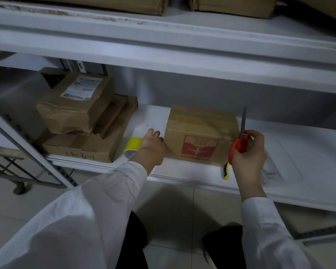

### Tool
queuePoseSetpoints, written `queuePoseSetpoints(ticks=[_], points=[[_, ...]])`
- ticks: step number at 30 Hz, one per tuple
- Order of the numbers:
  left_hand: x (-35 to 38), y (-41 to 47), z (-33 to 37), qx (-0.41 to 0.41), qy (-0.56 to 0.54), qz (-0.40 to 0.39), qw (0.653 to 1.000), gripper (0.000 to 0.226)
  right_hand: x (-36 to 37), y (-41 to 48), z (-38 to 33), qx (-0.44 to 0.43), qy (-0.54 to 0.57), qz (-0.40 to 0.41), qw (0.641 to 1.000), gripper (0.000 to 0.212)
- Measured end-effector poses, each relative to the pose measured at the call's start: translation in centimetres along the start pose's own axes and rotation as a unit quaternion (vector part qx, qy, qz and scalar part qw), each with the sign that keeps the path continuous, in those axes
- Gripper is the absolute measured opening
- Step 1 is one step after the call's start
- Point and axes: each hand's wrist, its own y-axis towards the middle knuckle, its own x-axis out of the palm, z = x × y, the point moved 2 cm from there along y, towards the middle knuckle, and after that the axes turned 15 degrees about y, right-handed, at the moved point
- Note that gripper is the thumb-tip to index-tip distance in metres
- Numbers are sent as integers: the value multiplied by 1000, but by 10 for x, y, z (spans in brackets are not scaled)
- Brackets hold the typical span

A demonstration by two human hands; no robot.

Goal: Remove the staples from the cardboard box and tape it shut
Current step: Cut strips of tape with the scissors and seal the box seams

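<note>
A small cardboard box (200,131) with a red printed logo stands on the white shelf (299,164). Clear tape runs across its top and down its right side. My right hand (249,152) grips red-handled scissors (241,140) at the box's right edge, blades pointing up by the tape. My left hand (153,146) rests beside the box's left side and holds a yellow tape roll (133,146), which it partly hides. A yellow-and-black tool (226,171) lies in front of the box, mostly hidden by my right hand.
A stack of brown boxes (80,121) fills the shelf's left part. More boxes (229,4) sit on the upper shelf. A clear plastic sleeve (279,164) lies on the shelf to the right. Tiled floor lies below, with a cart (17,177) at the left.
</note>
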Motion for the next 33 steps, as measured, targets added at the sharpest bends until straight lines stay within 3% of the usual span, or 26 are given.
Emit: queuePoseSetpoints(ticks=[6,11,14,18,20,24,25,26,28,30,33], points=[[7,-13,33,2,102,-86,991,61,-1,-2,1,-3,-4,-1,1000,34],[15,-20,55,-25,95,-97,990,58,1,-3,-1,-1,-6,-2,1000,32],[12,-23,51,-66,28,-81,994,55,0,-3,-3,-1,-12,-7,1000,32],[-10,-35,25,-141,-157,-1,977,49,0,-3,-5,3,-13,-6,1000,30],[-22,-44,6,-213,-329,48,919,40,-1,-2,-5,9,-16,-7,1000,30],[-40,-49,-23,-352,-631,234,651,27,-3,0,-7,11,-4,-6,1000,29],[-44,-44,-26,-347,-674,225,612,34,-4,-1,-8,18,1,-16,1000,30],[-47,-38,-27,-325,-715,183,592,45,-4,0,-8,31,14,-34,999,33],[-47,-22,-22,-279,-749,85,595,64,-4,2,-7,78,75,-82,991,42],[-47,-18,-17,-266,-734,73,620,61,-8,4,-10,112,117,-107,981,47],[-42,-19,-14,-279,-735,88,612,59,-23,8,-19,92,100,-41,990,34]])
